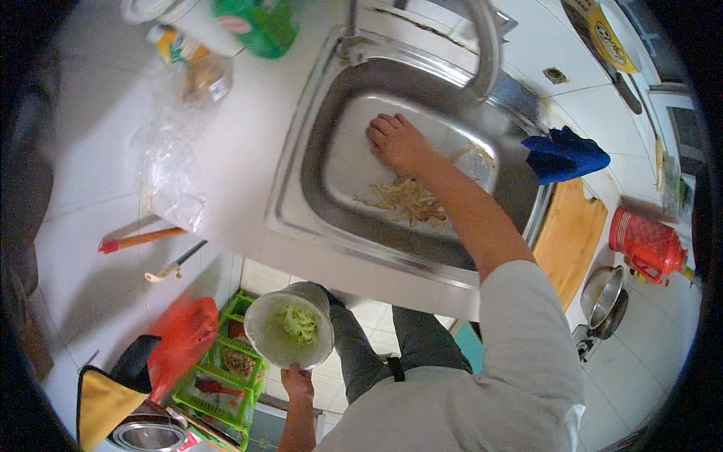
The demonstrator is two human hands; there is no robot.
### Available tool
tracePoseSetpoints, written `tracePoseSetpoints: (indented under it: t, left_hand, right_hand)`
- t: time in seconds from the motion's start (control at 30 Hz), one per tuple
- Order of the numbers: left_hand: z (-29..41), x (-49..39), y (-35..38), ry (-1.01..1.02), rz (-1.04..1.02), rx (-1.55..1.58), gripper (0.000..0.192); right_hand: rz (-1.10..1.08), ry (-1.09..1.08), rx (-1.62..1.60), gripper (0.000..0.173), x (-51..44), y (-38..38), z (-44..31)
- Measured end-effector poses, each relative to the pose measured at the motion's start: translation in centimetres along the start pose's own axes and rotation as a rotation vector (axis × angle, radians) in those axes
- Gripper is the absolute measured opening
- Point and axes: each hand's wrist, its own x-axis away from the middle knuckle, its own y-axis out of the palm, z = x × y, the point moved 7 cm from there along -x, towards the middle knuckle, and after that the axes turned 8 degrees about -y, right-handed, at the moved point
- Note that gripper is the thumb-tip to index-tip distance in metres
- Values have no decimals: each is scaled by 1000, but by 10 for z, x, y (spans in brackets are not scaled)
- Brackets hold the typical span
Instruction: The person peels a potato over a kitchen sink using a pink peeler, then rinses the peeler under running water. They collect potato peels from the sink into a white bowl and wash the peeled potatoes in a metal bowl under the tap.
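My left hand (297, 382) grips the rim of a round, translucent bowl (260, 339). Pale green shredded pieces (300, 324), apparently a vegetable, lie inside it. The bowl is tilted towards the camera, beside the counter's front edge. Down inside the stainless-steel sink (317, 186) is my right hand (397, 142), its fingers near the basin's bottom; whether anything is under them is hidden. Tan peelings or scraps (408, 202) lie in a heap just below that hand and partly under the forearm. The curved faucet (487, 62) hangs over the basin's far side.
A blue cloth (565, 155) and a wooden cutting board (570, 231) are right of the sink. Crumpled clear plastic (169, 169), an orange-handled tool (144, 239) and a knife (176, 261) are on the left. Green baskets (217, 404) stand lower left; a red thermos (647, 243) stands far right.
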Motion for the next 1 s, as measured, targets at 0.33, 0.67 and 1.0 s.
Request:
tracePoseSetpoints:
  t: [0.33,0.67,1.0]
  left_hand:
    - [1,45,57,29,-18,-11,48]
    - [1,65,71,26,-51,68,43]
    - [17,59,71,3,-18,-44,47]
  right_hand:
    - [-244,570,10,35,173,-54,80]
    - [-223,957,-212,54,145,-2,2]
    - [-294,-174,-219,43,97,-38,-105]
